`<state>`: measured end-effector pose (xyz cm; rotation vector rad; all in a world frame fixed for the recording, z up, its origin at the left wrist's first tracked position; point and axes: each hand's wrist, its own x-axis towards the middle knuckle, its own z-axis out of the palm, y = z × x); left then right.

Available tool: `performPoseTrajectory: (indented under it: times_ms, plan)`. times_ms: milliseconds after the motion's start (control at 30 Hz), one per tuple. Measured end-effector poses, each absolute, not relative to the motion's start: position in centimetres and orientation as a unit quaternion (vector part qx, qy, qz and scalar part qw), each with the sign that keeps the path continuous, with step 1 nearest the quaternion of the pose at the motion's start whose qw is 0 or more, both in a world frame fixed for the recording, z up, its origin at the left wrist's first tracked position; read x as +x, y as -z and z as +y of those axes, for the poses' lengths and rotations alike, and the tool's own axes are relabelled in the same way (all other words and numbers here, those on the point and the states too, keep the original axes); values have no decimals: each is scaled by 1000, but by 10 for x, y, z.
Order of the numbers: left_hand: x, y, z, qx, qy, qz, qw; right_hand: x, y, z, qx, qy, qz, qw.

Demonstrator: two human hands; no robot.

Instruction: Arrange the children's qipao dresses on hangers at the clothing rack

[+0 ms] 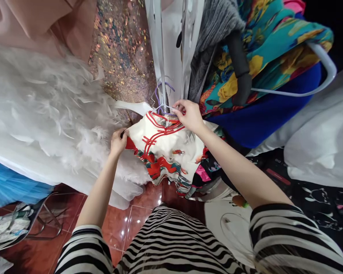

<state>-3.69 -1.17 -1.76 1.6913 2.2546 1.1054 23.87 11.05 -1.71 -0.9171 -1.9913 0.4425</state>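
A white dress (pixel 171 146) with red piping, red knot fastenings and a red and green print hangs in front of me. My left hand (pixel 119 142) pinches its left shoulder, by the red sleeve edge. At the collar, my right hand (pixel 188 116) is closed with thumb and forefinger on a pale hanger (pixel 168 108), whose middle shows above the neckline. Behind it are a purple hanger (pixel 157 93) and some metal hooks close to a white upright pole (pixel 162 57).
White feathered clothing (pixel 60 102) and a sequined garment (pixel 120 49) hang at left. To the right are a teal floral garment (pixel 263 53), a blue cloth (pixel 246 125) and a white hanger end (pixel 328 72). A folding chair (pixel 45 217) stands low left on red tiles (pixel 122 228).
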Motion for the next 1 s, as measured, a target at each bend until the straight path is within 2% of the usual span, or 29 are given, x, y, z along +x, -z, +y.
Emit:
performPoseTrajectory:
  times_ms: [233, 400, 600, 1000]
  plan:
    - [-43, 28, -4, 551, -370, 738, 123, 240, 28, 104, -367, -207, -774, 473]
    - [-44, 32, -5, 577, -351, 731, 94, 239, 28, 105, -375, -227, -760, 480]
    - [-23, 35, -11, 567, -226, 792, -7, 238, 28, 101, -379, -231, -747, 494]
    - [4, 19, -15, 571, -21, 819, -59, 239, 36, 112, -356, -256, -759, 481]
